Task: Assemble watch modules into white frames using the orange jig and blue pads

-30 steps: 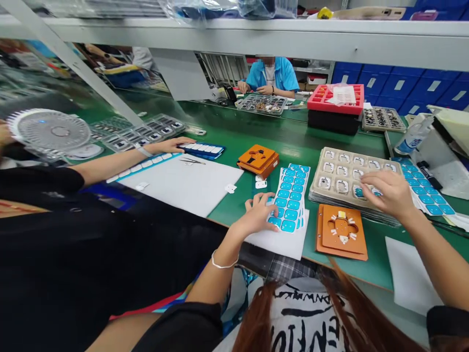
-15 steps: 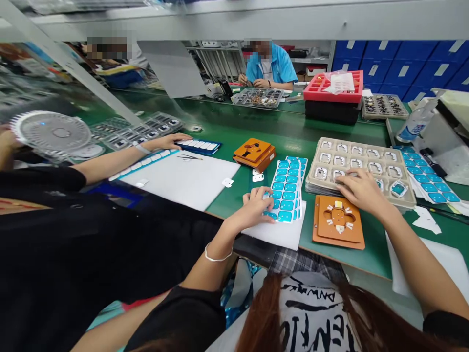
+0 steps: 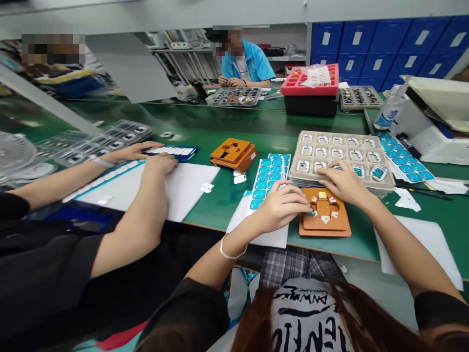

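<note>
**On the green bench [image 3: 271,131]**

The beige tray [image 3: 365,164] of white parts [image 3: 355,155] lies beyond and partly beneath the right hand [image 3: 343,184]. Blue sticker sheets [image 3: 264,177] lie just beyond the left hand [image 3: 286,205]. The orange fixture [image 3: 339,222] sits between the hands. The right fingers curve over the tray's near edge; whether they grip anything, I cannot tell. The left fingers, drawn narrow, hold a small teal piece [image 3: 312,212] at the fixture's left edge.
</note>
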`<state>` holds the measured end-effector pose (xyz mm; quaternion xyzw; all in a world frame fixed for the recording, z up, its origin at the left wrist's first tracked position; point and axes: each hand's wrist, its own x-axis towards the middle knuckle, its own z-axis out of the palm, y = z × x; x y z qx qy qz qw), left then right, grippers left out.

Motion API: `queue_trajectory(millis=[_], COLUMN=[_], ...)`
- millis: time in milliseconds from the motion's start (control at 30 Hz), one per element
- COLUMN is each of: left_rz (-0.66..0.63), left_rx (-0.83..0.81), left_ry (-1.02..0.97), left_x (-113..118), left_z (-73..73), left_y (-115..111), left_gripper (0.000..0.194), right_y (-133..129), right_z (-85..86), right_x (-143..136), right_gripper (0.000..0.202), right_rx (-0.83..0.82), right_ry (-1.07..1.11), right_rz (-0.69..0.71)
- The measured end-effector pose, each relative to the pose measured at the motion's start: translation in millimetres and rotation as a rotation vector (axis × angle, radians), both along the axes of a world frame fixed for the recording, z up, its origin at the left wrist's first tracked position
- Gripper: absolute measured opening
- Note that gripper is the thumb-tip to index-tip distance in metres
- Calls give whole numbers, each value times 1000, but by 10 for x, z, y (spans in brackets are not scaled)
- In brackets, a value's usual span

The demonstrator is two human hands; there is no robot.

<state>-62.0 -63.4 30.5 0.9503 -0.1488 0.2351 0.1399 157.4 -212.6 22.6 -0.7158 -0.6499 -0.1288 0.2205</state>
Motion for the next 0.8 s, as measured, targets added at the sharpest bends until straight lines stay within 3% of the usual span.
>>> queue_trajectory(millis=[67, 167, 367, 533, 667, 800], left_rz=[-74, -136, -260, -306, -310, -329], left_rx=[42, 104, 176, 138, 122, 82], left_ry=[37, 96, 108, 27, -10, 31], left_x=[241, 407, 418, 447, 430, 381], left_z=[-48, -86, -60, -168, -223, -198], left_y=[-31, -33, 39, 66, 91, 104], left_gripper=[26, 32, 40, 35, 36, 35], right_y=[22, 55, 115, 153, -15, -356], right_z=[-8, -6, -21, 21, 163, 262], right_x=[-21, -19, 38, 30, -117, -345], right_gripper=[27, 24, 23, 21, 20, 24], right_rx=[-45, -17, 23, 71, 209, 177], right_ry=[49, 172, 288, 375, 486, 478], right_rz=[-18, -5, -10, -31, -11, 76])
